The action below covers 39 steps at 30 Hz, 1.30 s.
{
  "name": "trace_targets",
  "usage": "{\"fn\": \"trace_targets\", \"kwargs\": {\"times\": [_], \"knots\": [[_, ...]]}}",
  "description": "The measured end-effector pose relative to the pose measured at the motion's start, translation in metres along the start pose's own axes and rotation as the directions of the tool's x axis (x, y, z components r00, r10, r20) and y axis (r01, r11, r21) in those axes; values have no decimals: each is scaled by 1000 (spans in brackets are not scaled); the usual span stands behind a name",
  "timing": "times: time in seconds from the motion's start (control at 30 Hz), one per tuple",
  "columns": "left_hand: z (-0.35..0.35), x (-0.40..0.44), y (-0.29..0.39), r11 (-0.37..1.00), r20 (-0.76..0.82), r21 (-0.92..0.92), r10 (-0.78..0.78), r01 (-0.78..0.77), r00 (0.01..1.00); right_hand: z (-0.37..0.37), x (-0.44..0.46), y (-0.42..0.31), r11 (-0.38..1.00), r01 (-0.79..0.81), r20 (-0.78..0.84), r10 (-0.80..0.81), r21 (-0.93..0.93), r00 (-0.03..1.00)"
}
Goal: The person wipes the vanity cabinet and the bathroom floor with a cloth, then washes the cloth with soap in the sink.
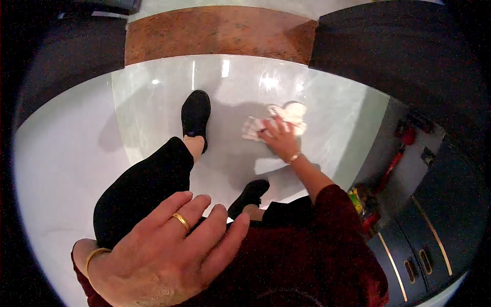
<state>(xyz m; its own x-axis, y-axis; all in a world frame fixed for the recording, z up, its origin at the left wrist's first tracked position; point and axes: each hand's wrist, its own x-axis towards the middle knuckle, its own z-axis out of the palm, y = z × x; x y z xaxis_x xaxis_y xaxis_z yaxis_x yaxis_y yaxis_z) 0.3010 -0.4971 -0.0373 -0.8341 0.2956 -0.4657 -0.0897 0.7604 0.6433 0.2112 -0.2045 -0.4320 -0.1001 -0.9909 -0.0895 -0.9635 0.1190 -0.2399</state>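
A crumpled white cloth [293,113] lies on the glossy pale floor [230,82], to the right of a black shoe. My right hand [279,138] presses down on it with the fingers over the fabric; a thin bracelet circles the wrist. Close to the camera, at the lower left, is my left hand [169,245], back upward, with a gold ring and a bangle. Its fingers are apart and nothing is in them.
Black shoes [196,115] stand on the floor. A brown speckled strip [220,31] crosses the far side between dark panels [394,46]. At the right are dark cabinets [404,240] with handles and a red object [391,169].
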Motion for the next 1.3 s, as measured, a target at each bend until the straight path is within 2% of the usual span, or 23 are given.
{"fn": "trace_targets", "kwargs": {"times": [0.07,0.13,0.2,0.23,0.27,0.33,0.4,0.43,0.47,0.53,0.63,0.67,0.7,0.77,0.8,0.83,0.9,1.0,1.07,1.13,1.2,1.27,1.3], "knots": [[-1,3,-4,1000,12,9,25,-25,1000,-25,-27,37,996,-77,133,71,39,989],[-2,7,-3,999,-58,-41,28,-31,998,-35,-41,69,986,-164,181,163,-12,970],[-3,6,-2,998,-51,-65,17,-20,999,5,-72,116,917,-398,81,399,-31,913],[-5,3,1,998,-5,-64,6,-6,1000,2,-76,139,838,-536,22,537,105,843],[-6,0,2,998,44,-63,-5,8,999,-3,-78,162,725,-642,-14,666,248,746],[-4,-3,1,998,47,-64,-2,5,999,-10,-83,233,529,-835,-99,848,152,520],[-2,0,1,999,67,-39,-1,4,998,-1,-88,302,594,-767,-357,789,242,499],[-3,3,1,1000,83,-7,-3,3,997,-7,-75,312,548,-827,-352,804,127,479],[-4,6,1,1000,99,28,-5,2,995,5,-76,331,531,-801,-223,846,275,484],[0,11,-3,1000,52,-8,23,-22,998,29,-79,370,373,-759,48,883,534,467],[-8,17,-5,998,11,-14,64,-64,998,-9,-14,274,307,-952,27,951,-3,307],[-12,18,-6,997,-3,-14,77,-77,997,-15,1,235,341,-938,5,940,-66,341],[-15,16,-6,998,12,-30,62,-61,998,-16,6,197,481,-876,-61,875,11,480],[-20,13,-3,998,44,-54,32,-29,999,-21,14,115,674,-738,-46,737,-34,674],[-22,13,-2,998,46,-66,27,-24,999,-34,12,83,752,-659,194,651,-33,734],[-23,15,-2,997,52,-78,18,-14,999,-20,6,67,786,-611,326,555,95,765],[-24,17,-2,996,59,-91,9,-4,998,-54,37,45,787,-586,537,416,192,734],[-22,23,-5,997,26,-75,20,-18,999,-90,109,69,873,-485,266,457,46,849],[-17,30,-7,998,-27,-43,50,-51,998,-89,164,111,893,-407,-166,380,-190,910],[-16,36,-5,997,11,-51,51,-51,999,-93,212,154,857,-408,-292,322,-315,901],[-17,39,1,998,49,-67,23,-20,999,-77,238,191,861,-468,-73,464,-196,883],[-16,40,13,995,87,-85,-43,50,995,-58,242,206,792,-611,186,603,-16,776],[-17,41,12,995,90,-84,-39,46,995,-44,245,204,766,-635,112,643,-101,758]]}}
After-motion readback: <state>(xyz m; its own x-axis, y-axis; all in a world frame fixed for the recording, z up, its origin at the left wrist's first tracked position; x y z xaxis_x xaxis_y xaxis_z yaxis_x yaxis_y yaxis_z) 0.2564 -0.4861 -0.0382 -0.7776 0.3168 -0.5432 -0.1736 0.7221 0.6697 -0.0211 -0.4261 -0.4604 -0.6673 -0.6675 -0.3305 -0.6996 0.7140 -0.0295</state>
